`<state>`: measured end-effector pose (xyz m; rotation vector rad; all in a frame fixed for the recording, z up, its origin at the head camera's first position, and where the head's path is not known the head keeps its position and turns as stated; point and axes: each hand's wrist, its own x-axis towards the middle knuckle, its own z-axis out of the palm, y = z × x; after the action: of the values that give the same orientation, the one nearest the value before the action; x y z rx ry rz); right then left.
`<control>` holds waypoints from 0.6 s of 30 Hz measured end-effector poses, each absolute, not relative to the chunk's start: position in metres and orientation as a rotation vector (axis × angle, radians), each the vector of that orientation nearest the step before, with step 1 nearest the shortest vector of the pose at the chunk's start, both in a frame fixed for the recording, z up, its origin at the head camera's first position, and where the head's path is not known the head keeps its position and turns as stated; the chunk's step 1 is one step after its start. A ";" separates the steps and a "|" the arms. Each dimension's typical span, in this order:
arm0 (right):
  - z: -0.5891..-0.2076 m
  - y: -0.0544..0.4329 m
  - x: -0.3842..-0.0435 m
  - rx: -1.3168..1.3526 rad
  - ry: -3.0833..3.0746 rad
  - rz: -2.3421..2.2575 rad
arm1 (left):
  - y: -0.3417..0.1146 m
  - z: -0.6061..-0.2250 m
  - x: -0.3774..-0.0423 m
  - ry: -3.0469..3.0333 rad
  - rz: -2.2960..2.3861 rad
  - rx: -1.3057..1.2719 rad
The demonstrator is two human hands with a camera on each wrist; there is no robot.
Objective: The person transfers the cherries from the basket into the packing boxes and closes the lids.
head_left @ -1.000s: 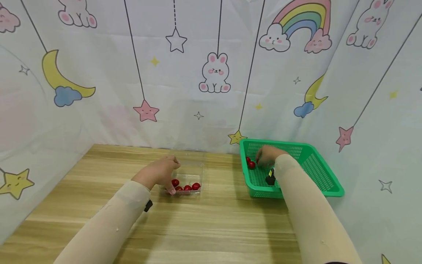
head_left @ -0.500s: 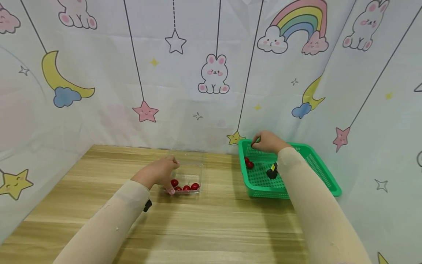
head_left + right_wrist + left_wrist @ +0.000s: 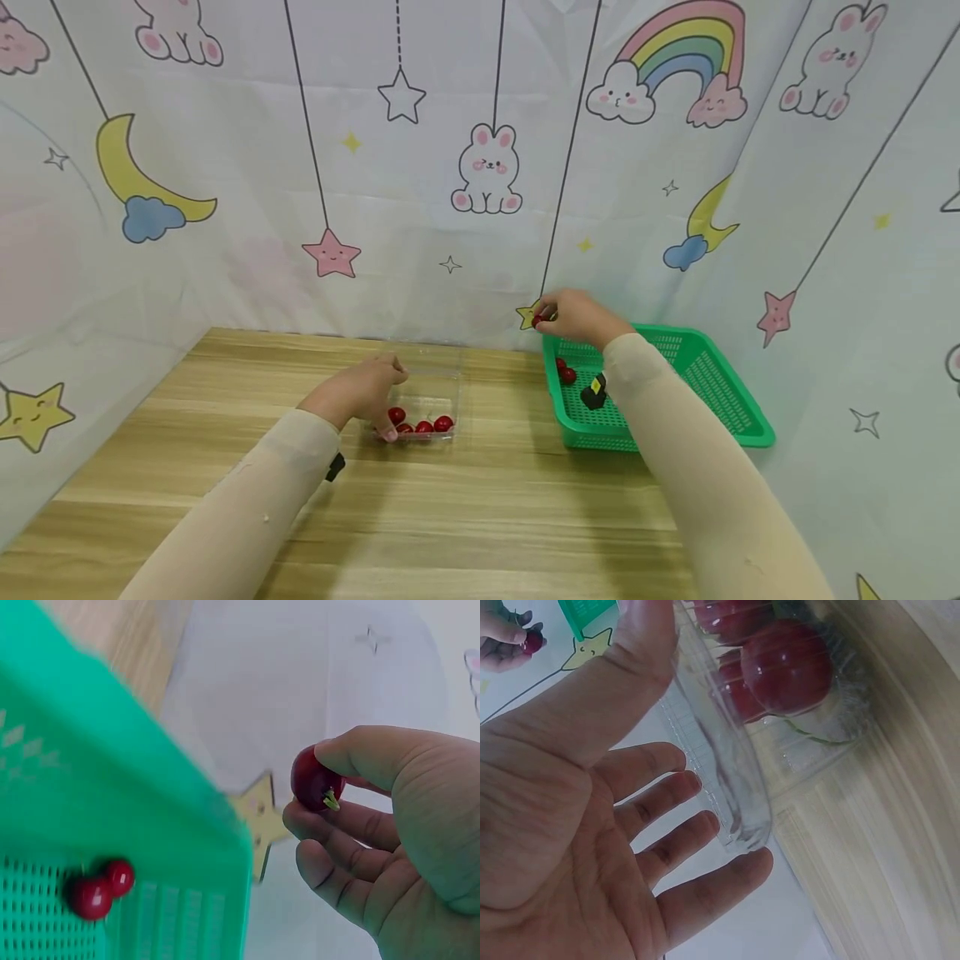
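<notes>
1. Left hand [image 3: 360,389], fingers spread, thumb at the clear box's [image 3: 442,400] near-left corner, toward the tabletop's [image 3: 510,517] far edge; unmoved!
2. Four cherries [image 3: 443,424] show inside, along the near wall.
3. Right hand [image 3: 577,318] pinches one cherry [image 3: 313,780], swung left from over the green basket [image 3: 723,383] to just outside its far-left corner.
4. In there, two cherries [image 3: 568,376] by the left wall.

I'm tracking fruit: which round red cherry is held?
The round red cherry pinched by the right hand; others lie in the green plastic basket or clear plastic box.
</notes>
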<state>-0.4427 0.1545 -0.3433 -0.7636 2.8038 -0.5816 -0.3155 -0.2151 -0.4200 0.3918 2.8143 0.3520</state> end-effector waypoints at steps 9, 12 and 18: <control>-0.352 0.109 -0.429 -0.944 2.780 -0.549 | -0.215 -0.417 -0.314 2.830 0.328 0.404; -0.357 0.095 -0.422 -0.994 2.763 -0.531 | -0.215 -0.417 -0.314 2.831 0.326 0.403; -0.370 0.067 -0.408 -1.116 2.685 -0.534 | -0.214 -0.419 -0.314 2.829 0.323 0.394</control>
<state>-0.4077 0.0667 -0.3697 -1.1159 2.6850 -0.5344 -0.3144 -0.2139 -0.4193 0.3941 2.8287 0.3229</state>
